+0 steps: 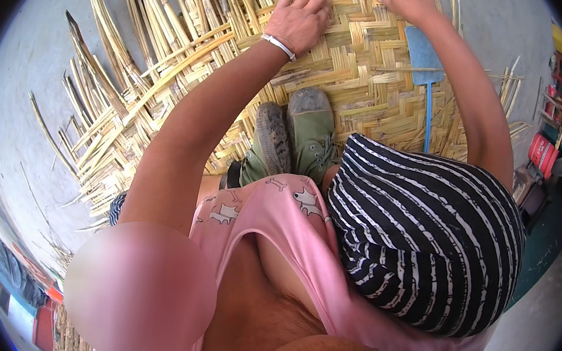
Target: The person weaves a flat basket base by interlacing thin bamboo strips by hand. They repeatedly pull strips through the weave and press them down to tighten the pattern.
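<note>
A mat (365, 56) of split yellow cane strips, woven in a herringbone pattern, spreads out beneath me. My left hand (299, 22), with a white band at its wrist, rests on its far part, fingers bent down against the weave; whatever lies under the fingertips is hidden. To its right, my right hand (405, 0) touches the mat near the picture's upper edge, which cuts it off. Its fingers look drawn together, and I cannot make out what they hold. Loose strip ends (168, 15) fan out unwoven beyond and left of my left hand.
A blue fly swatter (426, 54) lies on the mat below my right hand. My green shoes (311, 135) are on the weave. Grey floor (31, 47) borders the mat at left. At far right are a red container (542, 153) and other household items.
</note>
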Motion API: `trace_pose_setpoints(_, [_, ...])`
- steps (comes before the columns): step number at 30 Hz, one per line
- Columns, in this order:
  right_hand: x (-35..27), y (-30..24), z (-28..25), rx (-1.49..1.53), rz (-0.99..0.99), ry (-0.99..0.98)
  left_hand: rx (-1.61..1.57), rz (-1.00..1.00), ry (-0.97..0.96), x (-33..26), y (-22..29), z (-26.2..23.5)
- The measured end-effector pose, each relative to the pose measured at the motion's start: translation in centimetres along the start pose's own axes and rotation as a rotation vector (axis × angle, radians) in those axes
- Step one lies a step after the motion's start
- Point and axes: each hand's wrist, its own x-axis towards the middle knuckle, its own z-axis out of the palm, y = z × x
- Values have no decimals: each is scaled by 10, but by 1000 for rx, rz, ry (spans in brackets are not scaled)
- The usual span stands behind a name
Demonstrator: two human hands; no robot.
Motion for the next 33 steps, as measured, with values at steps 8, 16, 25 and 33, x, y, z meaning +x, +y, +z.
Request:
trace_pose_setpoints(8, [-4, -2, 4, 84, -18, 235, 19, -56, -2, -5, 4, -1])
trace_pose_setpoints(16, [-2, -7, -16, 122, 11, -37, 3, -7, -44, -1, -2, -6])
trace_pose_setpoints(25, [-4, 37, 5, 199, 27, -46, -68, 70, -375, 54, -4, -39])
trace_pose_setpoints(33, [-33, 71, -13, 753, 78, -161, -701, -187, -202, 116, 44, 12])
